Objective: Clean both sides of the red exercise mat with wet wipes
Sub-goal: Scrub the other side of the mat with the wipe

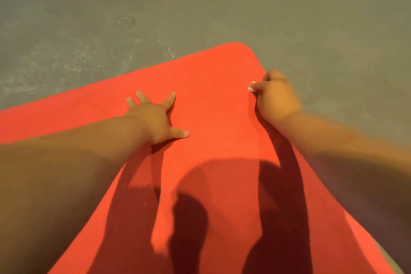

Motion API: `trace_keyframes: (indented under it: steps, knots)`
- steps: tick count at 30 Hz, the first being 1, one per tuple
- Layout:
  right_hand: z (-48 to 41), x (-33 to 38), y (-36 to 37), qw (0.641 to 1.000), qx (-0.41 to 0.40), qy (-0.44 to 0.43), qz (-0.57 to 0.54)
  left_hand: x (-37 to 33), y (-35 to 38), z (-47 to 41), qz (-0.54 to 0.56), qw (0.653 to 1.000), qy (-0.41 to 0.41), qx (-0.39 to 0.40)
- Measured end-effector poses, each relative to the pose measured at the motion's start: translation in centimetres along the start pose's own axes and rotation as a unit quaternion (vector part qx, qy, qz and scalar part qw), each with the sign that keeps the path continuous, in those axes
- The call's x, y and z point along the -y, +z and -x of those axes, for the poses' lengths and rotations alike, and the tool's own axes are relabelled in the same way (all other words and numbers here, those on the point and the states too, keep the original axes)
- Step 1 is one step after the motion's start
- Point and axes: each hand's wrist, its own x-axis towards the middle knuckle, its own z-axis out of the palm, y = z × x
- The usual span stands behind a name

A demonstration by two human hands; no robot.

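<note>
Flat on the grey concrete floor (155, 6) lies the red exercise mat (213, 100), running under both hands, with its rounded far corner just beyond them. The left hand (153, 120) rests palm-down near the mat's middle, fingers (170, 100) straight and spread wide, thumb out to the side. The right hand (275, 98) sits at the mat's right edge, near that corner, with its fingers curled inward. A small white patch shows at its fingertips; whether that is a wipe or nails, and whether the hand grips anything, I cannot tell. Arm shadows fall across the near part of the mat.
</note>
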Motion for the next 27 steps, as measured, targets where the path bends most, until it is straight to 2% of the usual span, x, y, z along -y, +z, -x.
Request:
trace_keyframes:
  steps: [2,4,6,8,10,11,12,15,16,17,19,21,23,24,25,27]
  knots:
    - [-2.1,-1.4,-0.7,0.995,-0.005,0.1,0.009,0.0,-0.6,-0.1,0.015,1.0,-0.006,0.004]
    - [-2.4,0.8,0.1,0.995,-0.005,0.093,0.018,-0.4,-1.0,-0.2,0.043,0.999,-0.017,0.019]
    - [-1.6,4.6,1.9,0.999,-0.01,0.031,-0.002,-0.8,-1.6,-0.4,0.057,0.998,-0.022,0.029]
    - [-0.3,8.1,3.5,0.997,0.023,-0.075,-0.029,-0.6,-2.0,-0.5,0.067,0.997,-0.028,0.035]
    - [-0.2,8.9,3.9,0.978,0.08,-0.19,-0.019,-0.6,-2.0,-0.6,0.075,0.996,-0.031,0.036]
    - [-1.3,8.0,3.7,0.976,0.081,-0.201,-0.009,-0.6,-1.9,-0.6,0.076,0.996,-0.031,0.036]
    - [-2.9,6.7,3.3,0.984,0.068,-0.164,0.004,-0.6,-1.9,-0.7,0.078,0.996,-0.031,0.036]
    - [-8.2,1.6,2.1,0.998,-0.005,0.055,0.027,-0.5,-1.9,-0.9,0.076,0.996,-0.029,0.04]
    - [-9.0,0.8,2.0,0.994,-0.012,0.105,0.025,-0.5,-1.9,-0.9,0.076,0.996,-0.026,0.042]
    - [-9.3,1.0,2.1,0.993,-0.018,0.115,0.024,-0.5,-1.9,-0.9,0.08,0.996,-0.024,0.045]
    - [-7.9,3.6,2.7,0.998,-0.003,0.053,0.021,-0.6,-2.0,-0.9,0.089,0.995,-0.022,0.046]
    - [-5.0,7.0,3.8,0.997,0.029,-0.073,-0.014,-0.5,-2.0,-1.0,0.088,0.995,-0.022,0.043]
    - [-2.9,8.6,4.1,0.976,0.092,-0.196,-0.026,-0.4,-1.8,-1.1,0.089,0.995,-0.025,0.043]
    - [-3.2,8.3,3.7,0.968,0.111,-0.223,-0.022,-0.4,-1.8,-1.2,0.09,0.995,-0.027,0.043]
    - [-4.1,7.3,3.4,0.971,0.107,-0.213,-0.019,-0.4,-1.6,-1.3,0.091,0.994,-0.029,0.043]
    - [-6.4,4.2,2.4,0.994,0.051,-0.1,-0.008,-0.4,-1.6,-1.4,0.094,0.994,-0.033,0.043]
